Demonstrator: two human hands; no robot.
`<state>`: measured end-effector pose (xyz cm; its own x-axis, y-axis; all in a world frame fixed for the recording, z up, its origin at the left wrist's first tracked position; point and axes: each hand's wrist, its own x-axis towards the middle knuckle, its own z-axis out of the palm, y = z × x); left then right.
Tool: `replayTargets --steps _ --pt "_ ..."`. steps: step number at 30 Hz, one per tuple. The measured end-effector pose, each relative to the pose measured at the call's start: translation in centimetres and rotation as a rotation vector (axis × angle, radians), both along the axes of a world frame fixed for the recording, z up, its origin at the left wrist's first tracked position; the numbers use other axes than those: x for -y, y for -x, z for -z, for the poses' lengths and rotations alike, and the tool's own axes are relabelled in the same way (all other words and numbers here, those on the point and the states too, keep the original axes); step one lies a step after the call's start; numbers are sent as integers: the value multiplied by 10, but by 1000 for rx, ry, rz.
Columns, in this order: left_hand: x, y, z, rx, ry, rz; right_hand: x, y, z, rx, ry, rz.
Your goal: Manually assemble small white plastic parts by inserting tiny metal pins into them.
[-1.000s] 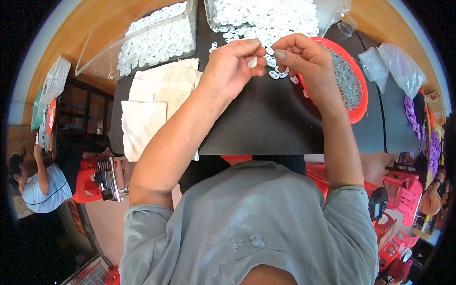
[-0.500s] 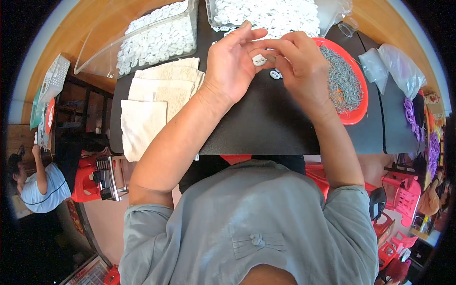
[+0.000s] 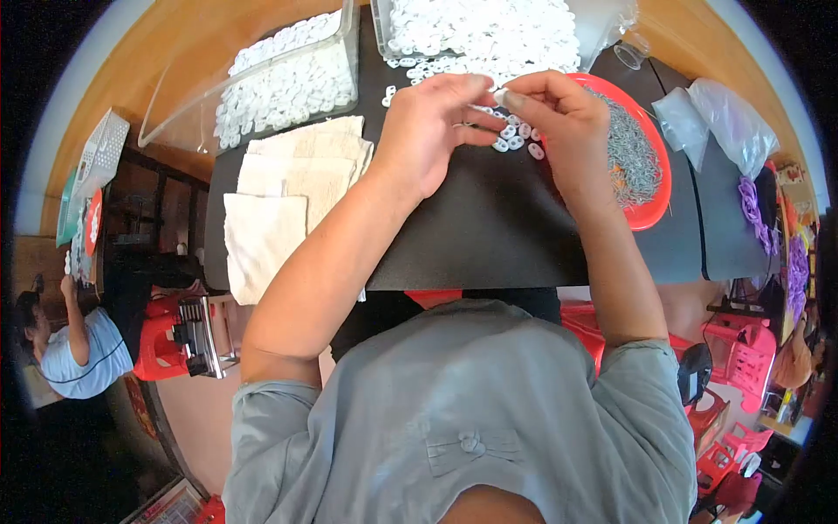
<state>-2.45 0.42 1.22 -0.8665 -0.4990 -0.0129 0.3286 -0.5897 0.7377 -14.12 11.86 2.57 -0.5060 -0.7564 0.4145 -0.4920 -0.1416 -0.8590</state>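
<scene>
- We see the left hand (image 3: 429, 131) and the right hand (image 3: 559, 118) meeting fingertip to fingertip above the black counter (image 3: 471, 236), both pinched narrow on one small white ring (image 3: 499, 90) held between them.
- Compared with half a second ago, the pinch sits nearer the clear tray of white rings (image 3: 484, 31), and the left fingers (image 3: 471, 87), then spread over the work, now close toward the right thumb.
- A few loose white rings (image 3: 515, 140) lie on the counter just below the hands; they were covered before.
- The red bowl of grey metal pieces (image 3: 642, 153) stays just beside the right hand, partly hidden by it.
- A second clear tray of white pieces (image 3: 284, 83) and the stacked cream cloths (image 3: 288, 192) lie to the left, unmoved.
- A person in a light shirt (image 3: 74, 349) sits at lower left.
</scene>
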Motion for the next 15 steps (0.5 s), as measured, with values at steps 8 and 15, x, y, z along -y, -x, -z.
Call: replayTargets --steps 8,15 --pt "-14 -2 -6 246 586 -245 -2 9 -3 690 -16 -142" --pt "-12 -2 -8 266 604 -254 -3 12 -3 534 -50 -161"
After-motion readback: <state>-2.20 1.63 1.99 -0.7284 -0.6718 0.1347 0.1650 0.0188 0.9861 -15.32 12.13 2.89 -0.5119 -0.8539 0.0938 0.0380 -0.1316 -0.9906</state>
